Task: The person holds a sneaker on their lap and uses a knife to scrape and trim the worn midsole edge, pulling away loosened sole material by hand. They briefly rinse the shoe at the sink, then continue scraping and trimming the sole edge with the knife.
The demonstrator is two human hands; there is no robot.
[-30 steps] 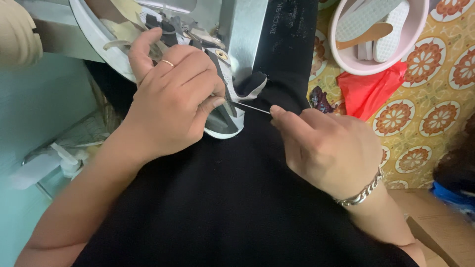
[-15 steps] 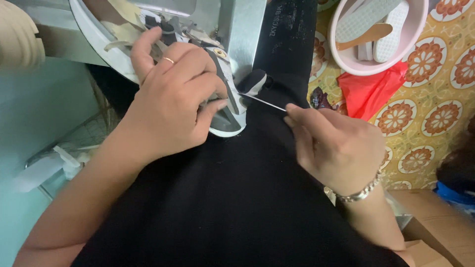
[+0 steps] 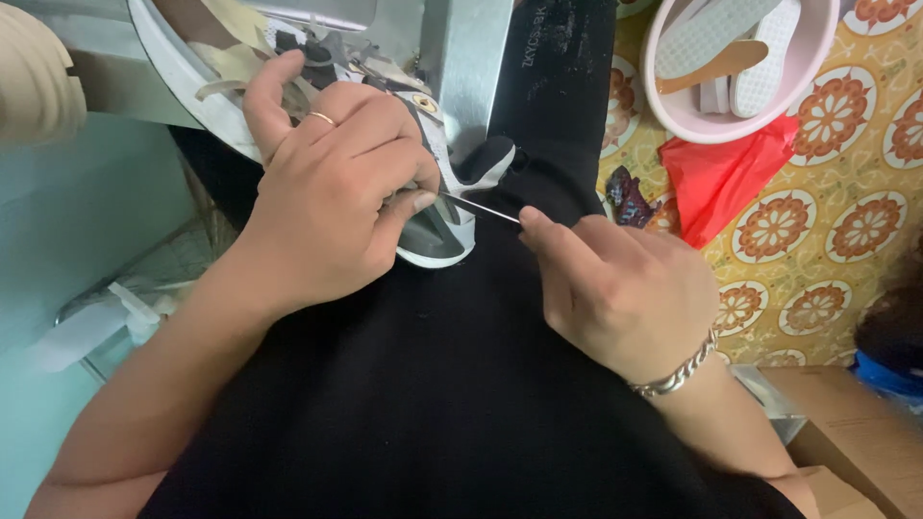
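- A grey and white shoe (image 3: pixel 433 226) is gripped by the left hand (image 3: pixel 332 192) in the upper middle of the frame, with the fingers curled closed over its upper and the thumb raised toward the top edge.
- A thin ring is seen on one finger of that hand.
- A slim needle (image 3: pixel 481 209) is pinched between the fingertips of the right hand (image 3: pixel 625 288) at the centre of the frame; its far end meets the shoe just beside the left hand's fingertips.
- The right hand is otherwise loosely closed, and a silver chain bracelet (image 3: pixel 678 370) is worn at its wrist, right of centre.
- Both hands and the shoe are held over a lap covered in black cloth (image 3: pixel 433 404), which fills the lower middle of the frame.
- A pink basin (image 3: pixel 673 106) holding white shoe soles is placed in the upper right, on a floor covering with an orange flower pattern (image 3: pixel 817 231).
- A red plastic bag (image 3: pixel 721 178) lies just below the basin, touching its rim.
- A cardboard box (image 3: pixel 846 432) is seen in the lower right corner.
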